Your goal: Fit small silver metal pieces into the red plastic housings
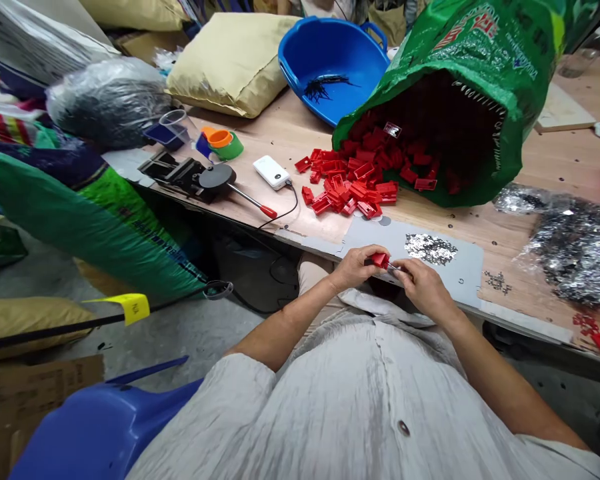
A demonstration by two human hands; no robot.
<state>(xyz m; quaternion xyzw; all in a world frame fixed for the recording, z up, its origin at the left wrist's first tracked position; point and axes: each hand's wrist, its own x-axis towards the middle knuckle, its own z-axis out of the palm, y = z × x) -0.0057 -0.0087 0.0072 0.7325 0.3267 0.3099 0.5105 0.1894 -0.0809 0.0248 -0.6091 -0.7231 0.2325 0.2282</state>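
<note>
- loose red parts: 12 o'clock of left hand
- left hand: pinching red part by desk edge
- right hand: gripping thin metal piece, tool or pin unclear; likely fitting step, wants steady alignment
- silver pieces: 12 o'clock

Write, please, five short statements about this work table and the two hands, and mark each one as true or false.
1. The left hand holds a red piece. True.
2. The right hand is empty. False: the right hand holds a thin metallic item.
3. A pile of red pieces lies at the mouth of the green bag. True.
4. The blue basin is full of red pieces. False: the blue basin holds thin dark strips.
5. Small metal parts lie on the grey sheet. True.
</note>
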